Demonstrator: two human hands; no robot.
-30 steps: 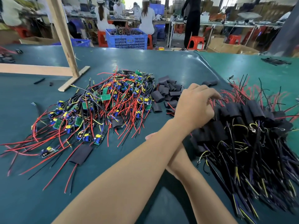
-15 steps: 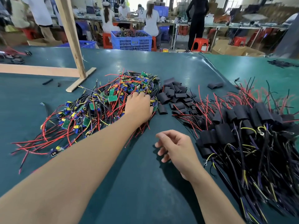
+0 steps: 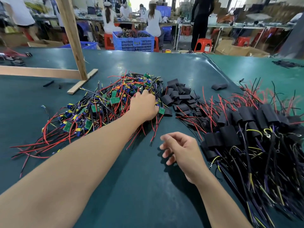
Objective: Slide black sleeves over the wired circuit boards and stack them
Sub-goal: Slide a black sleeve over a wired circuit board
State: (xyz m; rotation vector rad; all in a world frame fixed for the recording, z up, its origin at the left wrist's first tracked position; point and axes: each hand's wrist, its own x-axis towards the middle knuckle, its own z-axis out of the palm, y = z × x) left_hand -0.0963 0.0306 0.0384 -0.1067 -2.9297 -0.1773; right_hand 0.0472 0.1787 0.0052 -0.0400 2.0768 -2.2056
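While the left hand point(image 3: 144, 105) is reaching forward across the counter point(image 3: 125, 186), its fingers are pressing down into the pile of wired circuit boards point(image 3: 102, 109); whether they are closing on any one board cannot be told, since the fingertips are lying buried among the red and black wires. Just to the right of that hand, a loose heap of empty black sleeves point(image 3: 178, 94) is lying, touching the edge of the board pile. One stray sleeve point(image 3: 219, 86) is sitting apart, farther right and beyond the heap. The right hand point(image 3: 182, 150) is hovering nearer the body, palm turned inward, fingers loosely curled and parted, gripping nothing. Directly to the right of this hand, the stack of sleeved boards point(image 3: 246, 129) is resting, its wire tails trailing toward the near counter edge. A wooden frame point(image 3: 72, 46) is standing beyond and to the left of the left hand.
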